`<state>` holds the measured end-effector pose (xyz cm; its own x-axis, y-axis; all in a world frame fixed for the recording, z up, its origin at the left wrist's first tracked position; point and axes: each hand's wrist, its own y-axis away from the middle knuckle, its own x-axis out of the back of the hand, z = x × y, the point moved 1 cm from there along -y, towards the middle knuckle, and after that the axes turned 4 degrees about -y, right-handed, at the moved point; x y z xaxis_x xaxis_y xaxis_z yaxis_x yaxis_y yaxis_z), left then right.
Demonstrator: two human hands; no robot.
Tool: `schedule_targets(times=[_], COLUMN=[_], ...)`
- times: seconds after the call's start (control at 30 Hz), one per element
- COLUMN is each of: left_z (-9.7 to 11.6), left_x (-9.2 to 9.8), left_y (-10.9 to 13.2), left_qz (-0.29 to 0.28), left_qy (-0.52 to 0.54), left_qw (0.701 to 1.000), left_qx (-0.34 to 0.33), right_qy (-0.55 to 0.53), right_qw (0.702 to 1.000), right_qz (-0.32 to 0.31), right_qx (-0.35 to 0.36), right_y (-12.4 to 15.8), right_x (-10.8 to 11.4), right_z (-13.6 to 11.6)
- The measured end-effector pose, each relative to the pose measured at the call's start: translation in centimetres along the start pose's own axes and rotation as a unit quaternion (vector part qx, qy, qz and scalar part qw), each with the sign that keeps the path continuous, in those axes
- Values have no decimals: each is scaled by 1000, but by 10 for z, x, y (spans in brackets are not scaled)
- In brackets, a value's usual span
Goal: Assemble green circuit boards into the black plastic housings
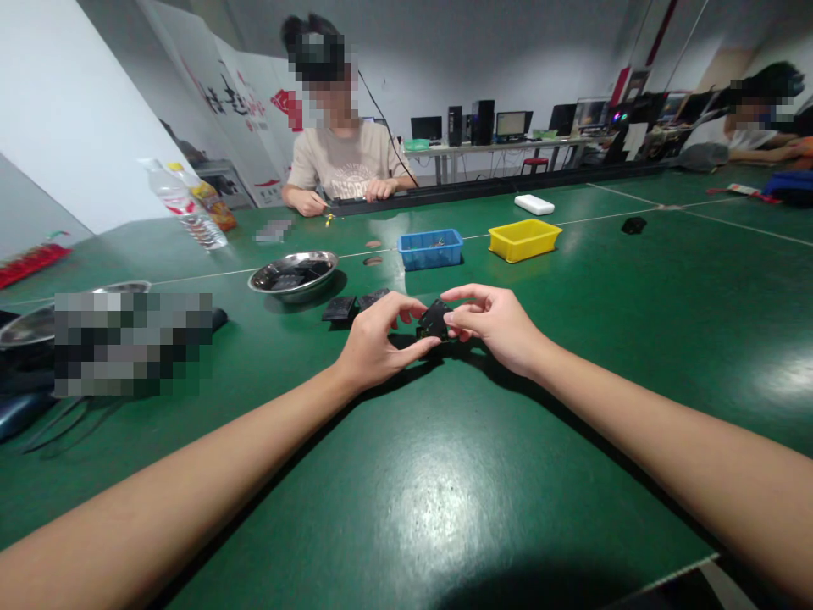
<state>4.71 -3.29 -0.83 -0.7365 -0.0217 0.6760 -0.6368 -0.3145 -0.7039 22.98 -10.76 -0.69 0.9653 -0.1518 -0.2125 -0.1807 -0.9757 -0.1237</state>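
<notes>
Between my two hands, just above the green table, is a small black plastic part, tilted, with a few slots or marks on its face. My left hand grips its left side, thumb along the lower edge. From the right, the thumb and fingers of my right hand pinch the same part. More flat black pieces lie on the table just beyond my left hand, partly hidden by it. Further left stands a round metal bowl with black pieces inside.
Beyond my hands stand a blue bin with small bits in it and a yellow bin. A white box and a black piece lie farther off. Bottles stand back left. Across the table sits a person.
</notes>
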Motion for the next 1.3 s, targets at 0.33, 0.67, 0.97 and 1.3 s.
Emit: schedule_targets(times=[0.33,0.67,0.97,1.3], left_z=[-1,0,-6,-4], left_x=[-1,-1,-6,-8], left_y=[0,0,0,-2], left_qz=[8,-44,-162,-180], left_qy=[-3,24,-17,-7], left_qw=[1000,998,984,983], left_qx=[-1,41,67,44], right_qy=[68,198,167,281], right_qw=[993,969,979,948], right_qz=[-89,-117,-57,-115], right_qx=[26,85,99,100], right_y=[-5,-6,-14,-9], right_x=[9,15,28,25], right_z=[-1,-3,-8,0])
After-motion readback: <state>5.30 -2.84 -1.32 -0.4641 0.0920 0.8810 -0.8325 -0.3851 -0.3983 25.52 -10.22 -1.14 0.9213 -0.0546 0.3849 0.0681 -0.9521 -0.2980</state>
